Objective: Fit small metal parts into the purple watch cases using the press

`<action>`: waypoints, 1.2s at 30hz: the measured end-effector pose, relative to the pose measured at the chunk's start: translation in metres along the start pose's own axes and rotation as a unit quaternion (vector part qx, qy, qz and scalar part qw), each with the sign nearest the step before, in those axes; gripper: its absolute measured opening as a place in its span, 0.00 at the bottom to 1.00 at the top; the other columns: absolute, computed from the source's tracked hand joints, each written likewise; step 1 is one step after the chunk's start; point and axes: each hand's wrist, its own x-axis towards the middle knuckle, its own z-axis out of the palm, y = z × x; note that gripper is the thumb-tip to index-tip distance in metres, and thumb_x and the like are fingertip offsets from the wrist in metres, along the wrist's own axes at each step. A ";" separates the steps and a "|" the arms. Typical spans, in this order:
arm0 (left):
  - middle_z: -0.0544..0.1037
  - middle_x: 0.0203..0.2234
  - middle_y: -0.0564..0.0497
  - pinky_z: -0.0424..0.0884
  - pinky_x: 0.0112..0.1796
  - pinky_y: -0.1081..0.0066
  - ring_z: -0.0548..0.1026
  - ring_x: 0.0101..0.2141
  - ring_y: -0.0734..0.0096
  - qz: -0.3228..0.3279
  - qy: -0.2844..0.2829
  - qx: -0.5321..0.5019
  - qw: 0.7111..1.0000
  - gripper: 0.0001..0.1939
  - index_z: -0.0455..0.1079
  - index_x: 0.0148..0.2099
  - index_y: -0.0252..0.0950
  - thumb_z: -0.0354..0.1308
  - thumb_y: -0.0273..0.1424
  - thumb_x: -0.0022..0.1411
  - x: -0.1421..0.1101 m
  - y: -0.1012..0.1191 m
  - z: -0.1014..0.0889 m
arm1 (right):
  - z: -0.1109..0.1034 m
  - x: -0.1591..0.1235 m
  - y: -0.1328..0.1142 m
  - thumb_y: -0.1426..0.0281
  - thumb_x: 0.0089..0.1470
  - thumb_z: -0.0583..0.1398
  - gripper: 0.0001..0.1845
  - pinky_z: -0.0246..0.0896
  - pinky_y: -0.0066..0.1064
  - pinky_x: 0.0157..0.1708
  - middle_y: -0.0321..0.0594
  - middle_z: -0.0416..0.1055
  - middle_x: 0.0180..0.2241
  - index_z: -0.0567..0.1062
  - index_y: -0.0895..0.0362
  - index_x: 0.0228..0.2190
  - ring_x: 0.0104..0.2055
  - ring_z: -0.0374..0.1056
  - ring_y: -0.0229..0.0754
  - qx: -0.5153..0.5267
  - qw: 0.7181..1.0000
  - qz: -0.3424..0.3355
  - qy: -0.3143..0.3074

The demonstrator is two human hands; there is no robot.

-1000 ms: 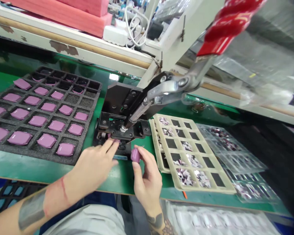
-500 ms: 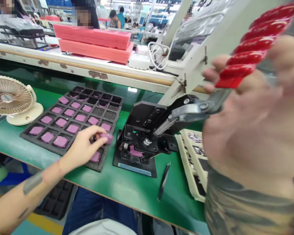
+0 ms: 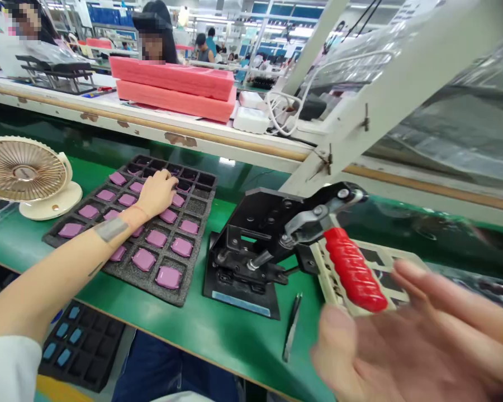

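My left hand [image 3: 157, 192] is over the back part of a dark foam tray [image 3: 176, 293]. Its fingers are curled down beside cells that hold dark pieces [image 3: 183, 186]; whatever is at the fingertips is hidden. Purple rounded-square pieces [image 3: 169, 277] lie in many of the other cells. Right of the tray stands a black hand press [image 3: 245, 265] with a red ribbed handle [image 3: 354, 271], which now slants down towards me. My right hand [image 3: 419, 340], blurred, is open with the palm up, just in front of the handle and apart from its grip.
Tweezers [image 3: 292, 326] lie right of the press. A cream parts tray [image 3: 402, 254] sits behind the handle. A beige fan [image 3: 46, 195] stands at left. Another dark tray with blue pieces [image 3: 75, 335] is below the table edge. Pink foam blocks [image 3: 176, 100] rest on the shelf.
My left hand has let go of a purple piece in the tray and moved to the back cells. The red handle has swung down, and my right hand has lowered. Purple no longer shows in the press.
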 end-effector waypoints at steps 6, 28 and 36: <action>0.82 0.59 0.41 0.66 0.65 0.51 0.73 0.62 0.49 0.026 -0.093 0.039 0.995 0.11 0.84 0.54 0.39 0.66 0.34 0.72 0.045 0.006 0.016 | -0.063 -0.066 -0.003 0.54 0.70 0.60 0.21 0.70 0.44 0.28 0.44 0.80 0.33 0.80 0.54 0.54 0.28 0.76 0.54 -0.286 0.879 0.151 -0.349; 0.89 0.45 0.47 0.86 0.36 0.68 0.89 0.37 0.62 -0.119 -0.093 -0.548 0.823 0.18 0.74 0.68 0.43 0.62 0.34 0.80 -0.248 0.184 0.038 | -0.025 -0.112 -0.070 0.75 0.71 0.64 0.14 0.78 0.36 0.33 0.40 0.80 0.39 0.84 0.49 0.52 0.36 0.79 0.44 0.141 0.894 0.425 -0.005; 0.88 0.41 0.48 0.84 0.43 0.69 0.88 0.39 0.65 -0.117 -0.141 -0.556 0.810 0.19 0.72 0.68 0.39 0.60 0.37 0.81 -0.244 0.181 0.063 | -0.020 -0.122 -0.083 0.79 0.69 0.63 0.14 0.86 0.43 0.44 0.45 0.84 0.43 0.83 0.52 0.50 0.46 0.83 0.48 0.155 0.897 0.405 -0.083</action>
